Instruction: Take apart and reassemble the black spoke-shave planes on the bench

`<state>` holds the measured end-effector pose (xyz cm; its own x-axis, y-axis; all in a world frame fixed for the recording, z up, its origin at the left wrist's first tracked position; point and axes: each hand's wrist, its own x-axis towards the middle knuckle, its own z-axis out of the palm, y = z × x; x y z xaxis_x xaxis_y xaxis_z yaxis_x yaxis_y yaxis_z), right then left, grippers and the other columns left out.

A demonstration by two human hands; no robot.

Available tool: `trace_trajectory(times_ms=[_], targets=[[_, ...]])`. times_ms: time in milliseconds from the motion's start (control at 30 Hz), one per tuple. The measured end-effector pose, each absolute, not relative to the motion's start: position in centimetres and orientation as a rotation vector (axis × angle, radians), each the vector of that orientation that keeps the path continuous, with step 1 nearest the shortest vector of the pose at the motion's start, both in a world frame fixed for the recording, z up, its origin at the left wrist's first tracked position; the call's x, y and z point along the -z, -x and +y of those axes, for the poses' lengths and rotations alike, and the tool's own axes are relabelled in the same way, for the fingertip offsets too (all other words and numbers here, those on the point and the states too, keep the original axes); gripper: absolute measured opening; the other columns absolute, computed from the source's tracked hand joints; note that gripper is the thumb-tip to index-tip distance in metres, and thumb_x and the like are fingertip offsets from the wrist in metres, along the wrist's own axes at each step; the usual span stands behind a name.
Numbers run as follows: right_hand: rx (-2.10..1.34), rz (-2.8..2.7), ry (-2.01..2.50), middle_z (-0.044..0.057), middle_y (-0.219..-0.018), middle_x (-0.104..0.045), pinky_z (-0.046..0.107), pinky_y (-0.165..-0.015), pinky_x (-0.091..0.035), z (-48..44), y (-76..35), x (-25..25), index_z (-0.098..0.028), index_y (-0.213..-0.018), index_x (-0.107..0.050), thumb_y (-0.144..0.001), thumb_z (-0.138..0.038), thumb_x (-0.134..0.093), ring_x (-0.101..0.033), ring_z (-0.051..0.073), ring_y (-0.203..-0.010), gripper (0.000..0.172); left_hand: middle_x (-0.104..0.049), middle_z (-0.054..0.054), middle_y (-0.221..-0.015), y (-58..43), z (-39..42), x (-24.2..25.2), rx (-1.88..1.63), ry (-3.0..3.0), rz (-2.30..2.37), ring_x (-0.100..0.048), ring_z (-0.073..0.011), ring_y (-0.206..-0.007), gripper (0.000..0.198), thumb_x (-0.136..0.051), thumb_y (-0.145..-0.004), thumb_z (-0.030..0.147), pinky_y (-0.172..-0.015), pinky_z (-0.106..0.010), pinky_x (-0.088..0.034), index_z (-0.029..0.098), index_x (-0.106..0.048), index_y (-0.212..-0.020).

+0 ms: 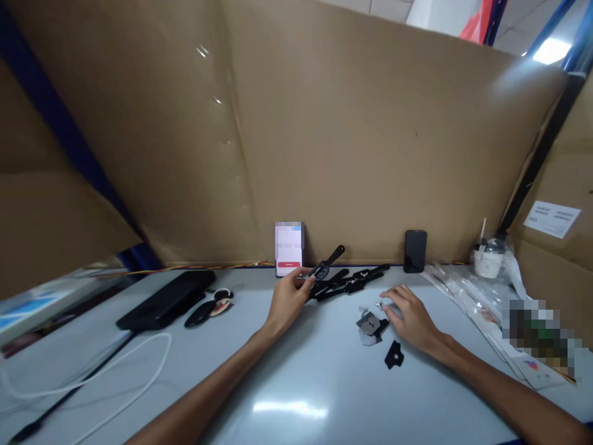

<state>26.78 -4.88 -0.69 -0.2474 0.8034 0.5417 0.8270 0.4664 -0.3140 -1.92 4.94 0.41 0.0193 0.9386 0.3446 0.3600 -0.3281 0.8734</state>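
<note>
The left hand (291, 296) pinches a black spokeshave-like body (337, 252) between thumb and fingers, just in front of the lit phone (290, 264) propped against the far cardboard; a backward swing of the wrist could topple that phone. The held body seems to overlap the black tool bodies (356, 285) heaped to its right, so their handles might snag and drag one another if it is lifted carelessly. Farther right and nearer, a small screw (363, 310) lies beside the slotted steel plates (369, 322); being loose, it could roll off at a nudge, and the thin plates may have edges that nick a finger. A black cap plate (395, 355) lies nearer still, where the right forearm could sweep it aside. The right hand (407, 312) curls with its fingertips at a second, silvery screw (378, 305); I cannot tell whether it is gripped, and a weak pinch would drop it. The pale, glossy tabletop (287, 377) carries a white cable (169, 346) and a black case (167, 301) at left, a dark phone (415, 251) at far right, then plastic bags (467, 293). Blue posts (69, 123) and tall cardboard panels (324, 123) enclose it, with a ceiling lamp (551, 51) beyond at upper right.
</note>
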Motion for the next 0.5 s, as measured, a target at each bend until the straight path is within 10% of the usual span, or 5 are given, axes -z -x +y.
trace_trajectory(times_ms=[500], targets=[[0.114, -2.416, 1.309, 0.014, -0.142, -0.065, 0.043, -0.109, -0.048, 0.1, -22.1, -0.5, -0.015, -0.13, -0.068, -0.103, -0.023, -0.054, -0.06, 0.028, -0.13, 0.032, -0.055, 0.004, -0.049, 2.0, 6.1, 0.7, -1.321, -1.722, 1.317, -0.05, -0.0164, -0.045, 0.048, -0.056, -0.079, 0.055, -0.049, -0.025, -0.034, 0.013, -0.069, -0.098]])
